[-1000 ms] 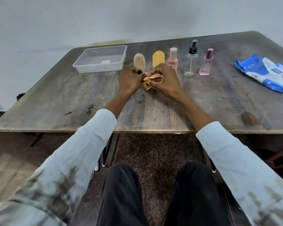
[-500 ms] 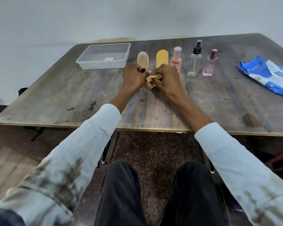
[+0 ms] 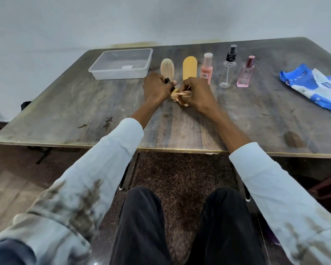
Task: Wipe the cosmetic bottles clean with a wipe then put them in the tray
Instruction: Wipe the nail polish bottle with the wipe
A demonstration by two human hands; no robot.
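Between the two hands, just above the worn grey-brown wooden surface (image 3: 256, 115), a small cosmetic bottle with a black cap and a gold band (image 3: 170, 87) is held, mostly hidden by fingers. The left hand (image 3: 156, 87) has its grip curled round the capped end, with the black cap poking out between the fingers. The right hand (image 3: 196, 92) has its grip pinched on a crumpled beige wipe (image 3: 178, 95), which is pressed against the bottle's other end; what the bottle's body looks like cannot be told, since the wipe and fingers cover it.

Just behind the left grip stands a pale wood-grained oval bottle (image 3: 167, 68), and just behind the right grip a mustard-yellow oval bottle (image 3: 189, 68), both upright. Further to the right of the right grip, in a row, stand a peach-pink bottle with a pale cap (image 3: 207, 68), a clear spray bottle with a black pump top (image 3: 228, 67) and a pink rectangular glass perfume bottle with a dark red cap (image 3: 245, 73), each apart from its neighbour.

Behind and to the left of the left grip lies a clear rectangular plastic tray (image 3: 120, 72), with no bottle in it. Well to the right of the right grip, near the surface's edge, lies a blue and white soft pack of wipes (image 3: 311, 85).
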